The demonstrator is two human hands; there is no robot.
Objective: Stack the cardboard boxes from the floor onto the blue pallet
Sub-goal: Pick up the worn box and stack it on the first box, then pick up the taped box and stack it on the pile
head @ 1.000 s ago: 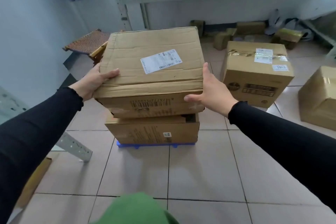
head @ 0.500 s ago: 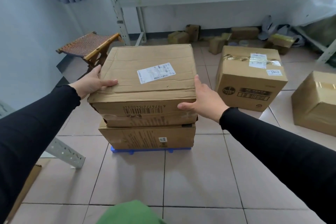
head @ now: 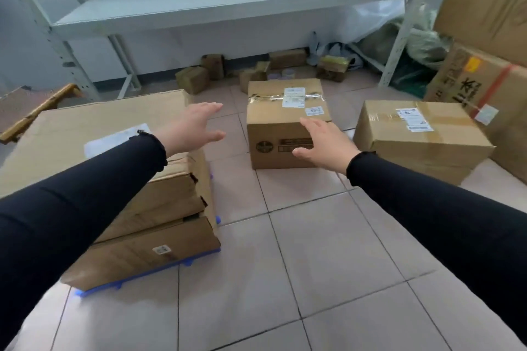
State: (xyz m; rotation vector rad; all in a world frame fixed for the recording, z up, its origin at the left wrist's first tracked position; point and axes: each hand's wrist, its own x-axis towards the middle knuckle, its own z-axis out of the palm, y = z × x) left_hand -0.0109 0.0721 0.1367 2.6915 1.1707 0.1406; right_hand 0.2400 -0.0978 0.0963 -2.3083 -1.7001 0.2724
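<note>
**Fingers spread and empty, both hands off the stacked box**

Fingers (head: 211, 107) of the left hand (head: 190, 128) are extended and apart, grasping nothing; the right hand (head: 323, 142) is likewise splayed and empty. Half a second ago both hands gripped the sides of the top box (head: 94, 134); now they have let go and reach forward, and the view has swung rightward. That box lies flat on the lower box (head: 137, 251), label up, its long axis running from near left toward the far right, both resting on the blue pallet (head: 148, 272) whose edge shows beneath. The right hand hovers before the taped box (head: 281, 128) standing on the tiled floor (head: 328, 251), just beyond the pallet. Another wrapped box (head: 422, 137) sits to its right, near a tall printed carton (head: 484, 88). Small boxes (head: 192, 80) litter the floor under the white shelf (head: 199, 3).
</note>
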